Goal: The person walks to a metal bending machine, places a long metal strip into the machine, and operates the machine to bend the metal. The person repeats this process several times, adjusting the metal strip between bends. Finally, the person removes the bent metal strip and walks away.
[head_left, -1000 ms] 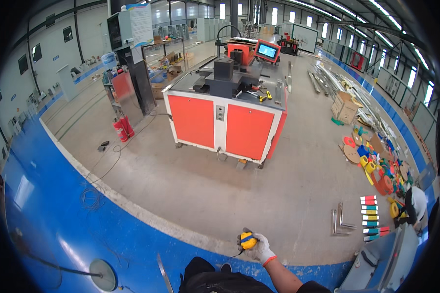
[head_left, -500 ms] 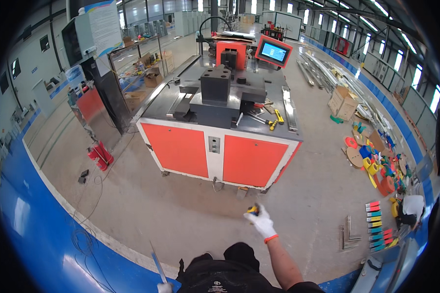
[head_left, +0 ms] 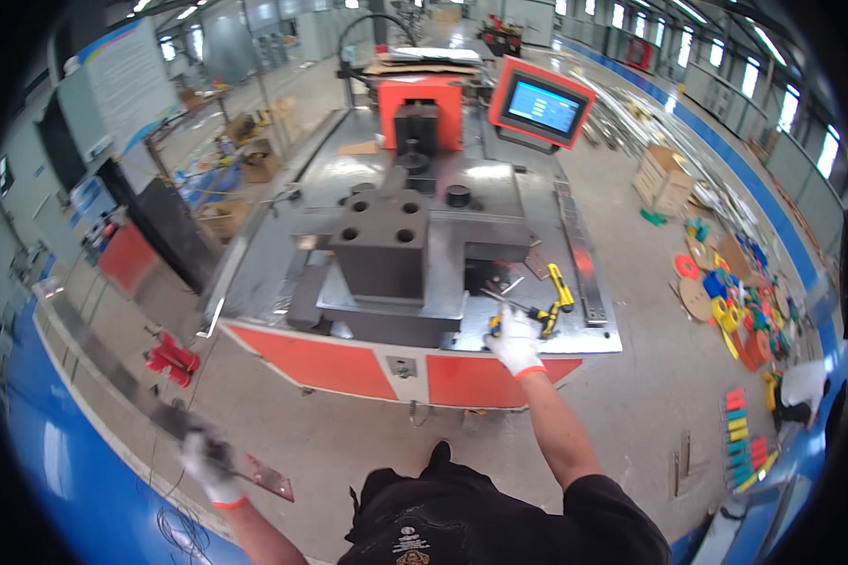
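My right hand [head_left: 515,345], in a white glove with an orange cuff, reaches to the front edge of the grey steel table [head_left: 462,212] of an orange machine. It is closed on a small yellow tool, likely a tape measure [head_left: 495,326]. Just beyond it lie yellow-and-black hand tools [head_left: 556,303] and a dark steel block [head_left: 383,247]. My left hand [head_left: 207,468], gloved too, hangs low at my side and grips a long flat metal bar [head_left: 113,377] that slants up to the left.
A touchscreen panel [head_left: 543,107] in an orange frame stands at the machine's far right. A red jack [head_left: 171,359] lies on the floor left of the machine. Coloured discs [head_left: 725,294], a cardboard box [head_left: 664,179] and another person [head_left: 801,388] are to the right.
I have walked up to the machine, which now fills the view. My right hand has risen from waist height to the table's front edge. The left hand with the bar has come into view.
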A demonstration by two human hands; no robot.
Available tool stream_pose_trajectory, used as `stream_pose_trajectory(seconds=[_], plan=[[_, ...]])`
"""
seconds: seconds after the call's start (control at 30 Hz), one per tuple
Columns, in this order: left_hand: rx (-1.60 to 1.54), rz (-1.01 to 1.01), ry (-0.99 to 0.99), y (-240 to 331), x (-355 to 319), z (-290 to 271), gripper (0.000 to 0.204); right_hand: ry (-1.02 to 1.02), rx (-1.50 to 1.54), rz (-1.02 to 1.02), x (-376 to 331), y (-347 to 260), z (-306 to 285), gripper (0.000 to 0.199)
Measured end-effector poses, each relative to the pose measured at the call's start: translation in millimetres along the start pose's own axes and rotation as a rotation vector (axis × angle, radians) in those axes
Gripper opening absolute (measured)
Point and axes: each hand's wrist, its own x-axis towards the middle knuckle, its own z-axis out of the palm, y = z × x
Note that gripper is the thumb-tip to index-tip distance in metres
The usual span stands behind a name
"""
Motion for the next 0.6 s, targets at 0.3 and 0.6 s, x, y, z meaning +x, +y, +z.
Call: stream_pose_trajectory(seconds=[0.3, 0.6], plan=[[-0.342, 0.236, -0.173, 39, 244, 135, 0.054, 0.333, 0.231, -0.023, 34, 15, 4, 0.078], [-0.394, 0.124, 0.024, -48, 495, 129, 0.034, 0.559, 1.013, 0.382, 64, 44, -17, 0.049]])
